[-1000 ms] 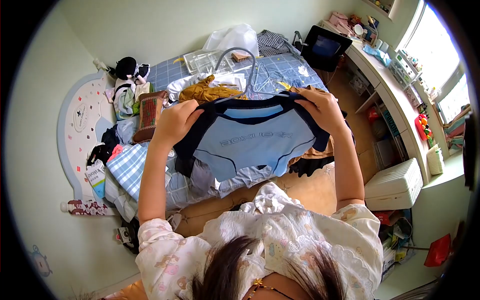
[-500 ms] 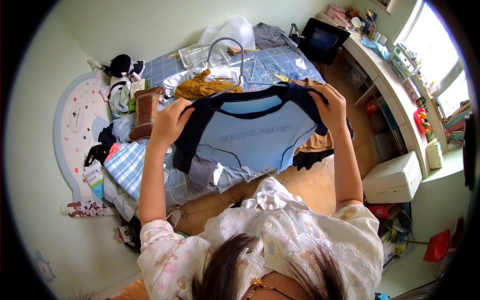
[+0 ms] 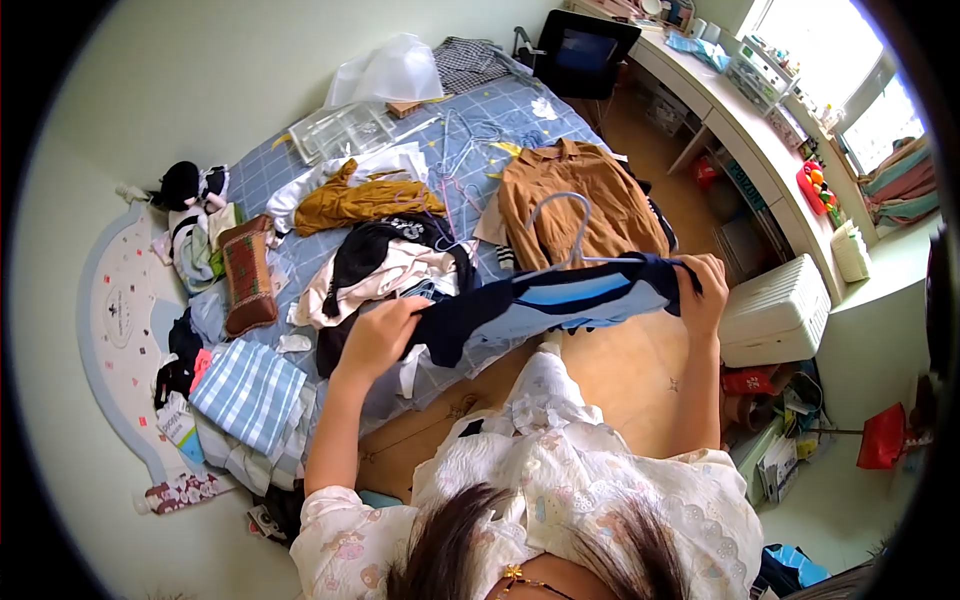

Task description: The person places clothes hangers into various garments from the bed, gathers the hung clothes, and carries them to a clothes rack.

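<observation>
A light blue and navy shirt [image 3: 535, 318] is stretched between my two hands, seen nearly from above along its collar. My left hand [image 3: 378, 335] is closed on one navy shoulder, and my right hand [image 3: 703, 292] grips the other. A grey-blue hanger [image 3: 577, 235] sits inside the shirt, its hook rising above the neckline. Behind the shirt, a brown collared shirt [image 3: 565, 200] lies spread on the bed. To its left is a heap of black and cream clothes [image 3: 385, 262], with a mustard garment [image 3: 360, 203] beyond it.
The bed [image 3: 265, 165] also bears a clear plastic box [image 3: 340, 132], a woven cushion [image 3: 248, 275] and a checked blue cloth [image 3: 250, 395]. At right stand a white ribbed box [image 3: 775, 318] and a long desk [image 3: 720, 98]. A black chair [image 3: 583, 52] is at the bed's far corner.
The shirt has been lowered and tilted, so its front is now foreshortened. Both hands moved down and slightly right. The brown shirt and the clothes heap have come into fuller view.
</observation>
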Demonstrator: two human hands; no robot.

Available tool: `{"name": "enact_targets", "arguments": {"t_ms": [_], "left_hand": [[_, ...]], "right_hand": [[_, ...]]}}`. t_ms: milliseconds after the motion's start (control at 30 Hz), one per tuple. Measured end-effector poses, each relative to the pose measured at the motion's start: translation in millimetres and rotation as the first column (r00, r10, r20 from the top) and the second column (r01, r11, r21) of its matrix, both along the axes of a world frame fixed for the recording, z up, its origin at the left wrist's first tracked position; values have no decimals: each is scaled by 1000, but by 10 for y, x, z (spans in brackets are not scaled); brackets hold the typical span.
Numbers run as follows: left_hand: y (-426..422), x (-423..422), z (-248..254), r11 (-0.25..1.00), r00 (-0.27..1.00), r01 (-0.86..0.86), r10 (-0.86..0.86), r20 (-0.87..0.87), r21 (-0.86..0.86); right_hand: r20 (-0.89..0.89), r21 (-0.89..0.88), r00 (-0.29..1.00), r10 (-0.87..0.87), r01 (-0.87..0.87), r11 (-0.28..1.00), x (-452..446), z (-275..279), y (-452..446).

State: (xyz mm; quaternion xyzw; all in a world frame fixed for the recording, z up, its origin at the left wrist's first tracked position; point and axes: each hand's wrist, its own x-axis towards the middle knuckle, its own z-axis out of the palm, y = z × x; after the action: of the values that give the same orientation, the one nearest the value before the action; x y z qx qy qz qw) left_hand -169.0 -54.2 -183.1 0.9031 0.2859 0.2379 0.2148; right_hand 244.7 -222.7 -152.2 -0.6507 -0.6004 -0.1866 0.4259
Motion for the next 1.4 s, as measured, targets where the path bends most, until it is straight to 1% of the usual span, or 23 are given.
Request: {"name": "enact_targets", "arguments": {"t_ms": [33,233,300,400,433,567,633,700,733,767,833,867,900,967,1033,1067,1100,1167,1233,1300,1333,1367,1400], "left_hand": [[14,156,-20,999,1000,24,-23,15,-40],[387,1197,-134,967,962,248,-253,106,58],[553,1552,-219,969,962,249,-247,120,2],[818,2075,-346,977,982,187,-183,42,-105],[941,2261,-447,976,983,175,-167,75,-127],[1508,2899,-834,970,1000,23,-23,2,-243],[1900,3191,-1067,970,995,-74,58,-79,-230],[2387,3452,-1532,965,988,-157,152,-39,-212],[2606,3583,-1666,954,980,-200,191,-63,-224],[2779,3697,-1803,924,951,-288,245,-190,-251],[2942,3819,-2080,903,787,-425,332,-520,-67],[2932,3857,-2156,873,737,-478,337,-587,-99],[2908,3924,-2151,837,684,-533,339,-646,-125],[2710,3834,-2349,840,722,-520,333,-607,-157],[2326,3619,-2466,843,738,-518,356,-573,-144],[2084,3466,-2474,827,732,-531,338,-592,-184],[1829,3284,-2484,809,726,-544,323,-607,-220],[1231,2833,-2747,763,625,-601,264,-735,-237],[654,2385,-2750,659,576,-671,172,-799,-341],[145,1954,-2785,497,505,-781,147,-850,-378],[-61,1767,-2733,452,468,-819,170,-867,-353],[-248,1585,-2685,408,431,-852,189,-882,-329],[-433,1386,-2679,396,437,-868,325,-839,-299]], "right_hand": [[1,-21,1000,-27,27,999,116,2,-41],[54,-21,976,-209,211,977,990,26,72],[108,-28,973,-206,210,977,1362,41,341],[162,-65,961,-223,236,970,1917,-49,941],[179,-76,955,-235,251,965,2110,-111,1188],[249,-163,914,-320,365,916,2783,-538,2333],[147,-306,967,-209,245,920,3187,-920,3007],[-3,-394,996,-86,78,916,3567,-1475,3729],[-56,-425,995,-77,46,904,3692,-1753,4053],[-108,-457,992,-68,11,889,3759,-2028,4320],[-326,-455,943,-64,-98,885,3706,-2441,4657],[-408,-511,911,-55,-178,841,3659,-2520,4746],[-389,-450,921,32,-220,866,3584,-2592,4782],[-307,-437,943,129,-260,861,3302,-2442,4571],[-371,-437,916,154,-318,841,3207,-2689,4178],[-431,-489,898,87,-314,814,3110,-2699,3913],[-483,-538,875,19,-314,782,3000,-2682,3649],[-451,-568,893,20,-304,764,2845,-2664,3197],[-549,-576,836,-17,-363,732,2499,-2208,3031],[-629,-458,765,137,-507,730,2051,-1522,3083],[-613,-342,733,294,-582,738,1764,-1082,3129],[-593,-187,636,493,-705,684,1476,-636,3168],[-545,-52,491,680,-829,557,1200,-237,3183]]}}
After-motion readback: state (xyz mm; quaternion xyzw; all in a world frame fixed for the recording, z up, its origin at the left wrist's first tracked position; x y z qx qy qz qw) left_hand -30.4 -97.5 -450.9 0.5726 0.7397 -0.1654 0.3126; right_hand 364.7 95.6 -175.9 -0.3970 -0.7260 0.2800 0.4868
